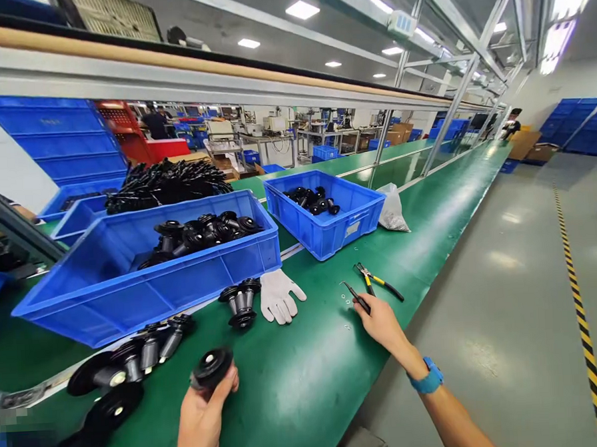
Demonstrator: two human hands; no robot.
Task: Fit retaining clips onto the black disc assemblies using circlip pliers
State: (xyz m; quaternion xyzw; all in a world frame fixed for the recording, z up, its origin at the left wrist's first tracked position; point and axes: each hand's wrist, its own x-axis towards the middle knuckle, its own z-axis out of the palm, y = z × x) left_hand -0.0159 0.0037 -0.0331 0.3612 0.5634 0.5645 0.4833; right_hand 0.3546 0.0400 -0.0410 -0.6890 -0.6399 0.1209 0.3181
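Note:
In my left hand (206, 415) is a black part with a round flange (213, 367), its disc facing up and a pale centre showing. My fingers wrap round its body below the disc. My right hand (381, 322) grips a thin dark pick (356, 296) with a fine pointed tip, held low over the green bench. Several tiny rings (347, 301) lie beside the tip. Just beyond that hand rest pliers with yellow and black handles (382, 284). A white glove (281, 296) lies flat between my hands, next to a few upright black flanged parts (241, 303).
More black flanged parts (128, 362) lie along the bench at the left. A long blue bin (156, 284) and a smaller blue bin (323, 232) hold similar parts. A clear bag (392, 210) stands by the smaller bin. The bench edge drops to the floor on the right.

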